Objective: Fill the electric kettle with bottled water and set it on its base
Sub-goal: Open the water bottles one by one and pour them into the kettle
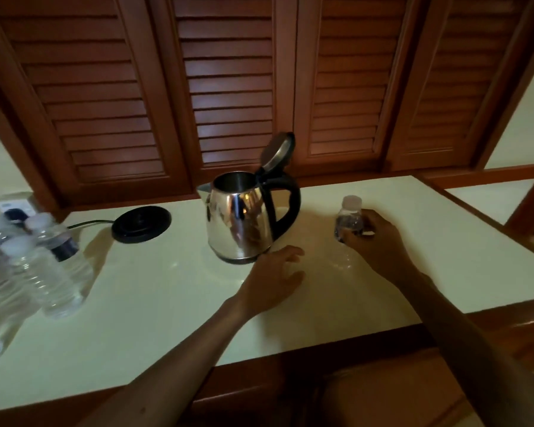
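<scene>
Shiny steel kettle [242, 220] stands mid-frame, lid up, off its black base [141, 223] at left. Right hand [373, 241] grips a capped water bottle [348, 223]; left hand [272, 280] fingers spread apart.

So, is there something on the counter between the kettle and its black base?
No. In the head view the stretch of counter between the kettle and the base is bare; the spare bottles stand further left.
</scene>
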